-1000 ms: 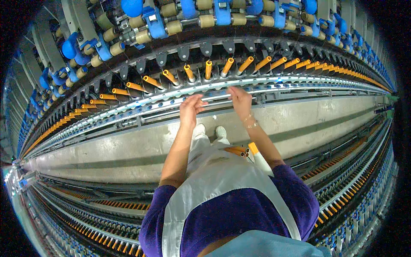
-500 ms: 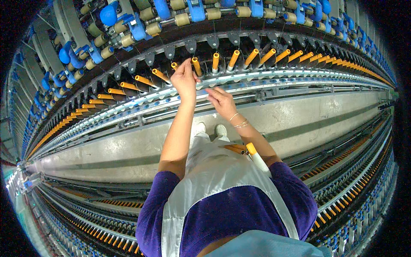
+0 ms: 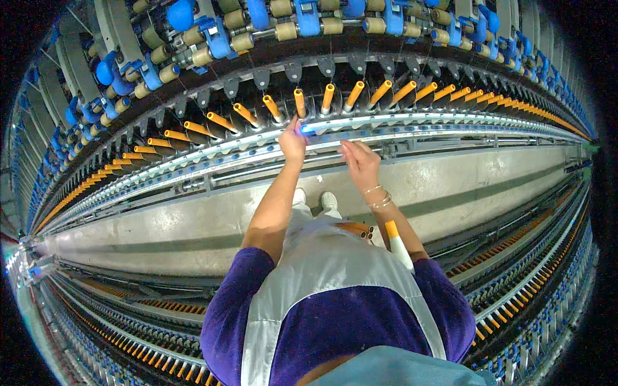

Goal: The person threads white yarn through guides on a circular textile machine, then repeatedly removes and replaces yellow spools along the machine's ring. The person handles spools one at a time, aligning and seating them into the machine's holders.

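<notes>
My left hand (image 3: 293,143) is at the front rail of a spinning machine, its fingers drawn together and reaching to the foot of an orange bobbin tube (image 3: 299,103). What its fingertips grip, if anything, is hidden. Beside them a small blue light (image 3: 308,130) glows on the rail (image 3: 386,122). Lower and to the right, my right hand (image 3: 362,161) hovers in front of the rail with thumb and fingers pinched together. Anything between those fingertips is too small to make out. Similar orange bobbin tubes (image 3: 354,96) stand in a long row on both sides.
Blue roller arms (image 3: 308,18) with tan rollers run above the row, over dark thread guides (image 3: 293,72). Brown tubes (image 3: 356,228) and an orange-tipped white bobbin (image 3: 399,246) poke out of my apron pocket. Behind me, past the concrete aisle (image 3: 450,183), runs another machine (image 3: 508,309).
My left hand has dropped from beside the tube's top to its foot, and the blue light now shows there. My right hand has moved right and lower, its fingers now pinched.
</notes>
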A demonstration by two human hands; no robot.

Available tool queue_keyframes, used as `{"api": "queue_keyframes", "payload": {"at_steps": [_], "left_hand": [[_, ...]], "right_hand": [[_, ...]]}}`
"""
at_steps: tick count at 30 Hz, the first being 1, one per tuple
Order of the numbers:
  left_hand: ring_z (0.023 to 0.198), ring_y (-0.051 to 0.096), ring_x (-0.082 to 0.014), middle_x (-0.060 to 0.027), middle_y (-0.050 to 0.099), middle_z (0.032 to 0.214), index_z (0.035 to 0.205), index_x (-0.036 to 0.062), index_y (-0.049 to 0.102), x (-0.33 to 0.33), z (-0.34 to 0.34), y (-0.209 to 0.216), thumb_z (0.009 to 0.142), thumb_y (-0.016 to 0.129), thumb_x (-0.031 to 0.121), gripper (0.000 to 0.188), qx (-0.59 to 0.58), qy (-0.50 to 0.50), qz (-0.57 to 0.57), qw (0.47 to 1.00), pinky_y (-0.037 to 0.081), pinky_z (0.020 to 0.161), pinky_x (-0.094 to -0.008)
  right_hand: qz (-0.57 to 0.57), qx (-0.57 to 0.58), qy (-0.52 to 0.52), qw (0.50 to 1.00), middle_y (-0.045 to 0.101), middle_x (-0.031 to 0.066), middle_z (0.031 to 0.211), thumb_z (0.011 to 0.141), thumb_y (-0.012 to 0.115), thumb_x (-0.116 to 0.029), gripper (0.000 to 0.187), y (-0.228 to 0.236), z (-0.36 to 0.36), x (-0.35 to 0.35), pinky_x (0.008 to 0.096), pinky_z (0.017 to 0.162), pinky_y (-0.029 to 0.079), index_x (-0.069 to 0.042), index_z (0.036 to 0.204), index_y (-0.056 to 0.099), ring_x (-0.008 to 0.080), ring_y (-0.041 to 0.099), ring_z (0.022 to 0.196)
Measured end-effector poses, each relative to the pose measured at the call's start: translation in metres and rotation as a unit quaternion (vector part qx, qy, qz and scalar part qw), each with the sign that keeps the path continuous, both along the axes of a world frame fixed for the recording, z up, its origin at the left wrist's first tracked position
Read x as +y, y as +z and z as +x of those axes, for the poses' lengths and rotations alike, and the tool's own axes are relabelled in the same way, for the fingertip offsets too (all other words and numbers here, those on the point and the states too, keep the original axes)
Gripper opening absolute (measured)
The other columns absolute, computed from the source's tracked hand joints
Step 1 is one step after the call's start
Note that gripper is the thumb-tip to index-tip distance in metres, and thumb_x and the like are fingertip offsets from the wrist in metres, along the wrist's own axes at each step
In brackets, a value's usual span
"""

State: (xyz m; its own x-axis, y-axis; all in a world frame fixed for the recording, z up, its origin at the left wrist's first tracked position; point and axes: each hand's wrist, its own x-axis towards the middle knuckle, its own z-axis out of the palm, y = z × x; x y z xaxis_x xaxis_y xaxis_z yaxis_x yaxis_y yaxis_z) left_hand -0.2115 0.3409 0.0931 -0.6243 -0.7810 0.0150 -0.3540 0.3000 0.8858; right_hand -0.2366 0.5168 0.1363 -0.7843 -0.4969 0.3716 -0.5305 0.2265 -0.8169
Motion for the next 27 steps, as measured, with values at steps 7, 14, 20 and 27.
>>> {"api": "queue_keyframes", "payload": {"at_steps": [7, 14, 20, 27], "left_hand": [[0.109, 0.054, -0.0280, -0.0201, 0.048, 0.127, 0.135, -0.0043, 0.035, 0.053, 0.071, 0.109, 0.090, 0.056, 0.043, 0.069, 0.151, 0.028, 0.493, 0.856, 0.040, 0.098, -0.0420], [0.047, 0.026, -0.0041, 0.0069, 0.038, 0.061, 0.102, 0.0059, 0.056, 0.059, 0.150, 0.122, 0.095, 0.049, 0.034, 0.030, -0.019, -0.231, 0.773, 0.590, 0.022, 0.044, -0.0207], [0.050, 0.028, -0.0029, 0.0069, 0.034, 0.057, 0.103, 0.0052, 0.057, 0.037, 0.222, 0.103, 0.097, 0.048, 0.029, 0.026, -0.025, -0.184, 0.618, 0.764, 0.022, 0.047, -0.0206], [0.060, 0.041, -0.0048, 0.0033, 0.049, 0.069, 0.112, 0.0049, 0.059, 0.029, 0.220, 0.142, 0.096, 0.048, 0.021, 0.025, 0.033, -0.282, 0.475, 0.833, 0.035, 0.056, -0.0209]], "right_hand": [[0.387, -0.039, 0.199, 0.900, 0.064, 0.0085, 0.067, 0.081, 0.059, -0.025, 0.021, -0.043, 0.031, 0.034, 0.0327, 0.055, 0.050, -0.004, 0.078, 0.063, 0.0201, 0.062, 0.058], [0.335, -0.411, 0.190, 0.826, 0.066, 0.0036, 0.082, 0.085, 0.061, -0.028, 0.030, -0.172, -0.014, 0.015, 0.0284, 0.061, 0.051, -0.004, 0.102, 0.065, 0.0124, 0.062, 0.070], [-0.103, -0.549, 0.085, 0.825, 0.058, 0.0072, 0.106, 0.087, 0.061, -0.013, 0.024, -0.238, -0.027, -0.095, 0.0408, 0.084, 0.051, -0.005, 0.109, 0.054, 0.0255, 0.058, 0.100], [-0.320, -0.709, 0.076, 0.624, 0.060, 0.0169, 0.113, 0.085, 0.058, -0.003, 0.020, -0.203, -0.022, -0.099, 0.0441, 0.086, 0.050, -0.004, 0.105, 0.051, 0.0294, 0.059, 0.103]]}}
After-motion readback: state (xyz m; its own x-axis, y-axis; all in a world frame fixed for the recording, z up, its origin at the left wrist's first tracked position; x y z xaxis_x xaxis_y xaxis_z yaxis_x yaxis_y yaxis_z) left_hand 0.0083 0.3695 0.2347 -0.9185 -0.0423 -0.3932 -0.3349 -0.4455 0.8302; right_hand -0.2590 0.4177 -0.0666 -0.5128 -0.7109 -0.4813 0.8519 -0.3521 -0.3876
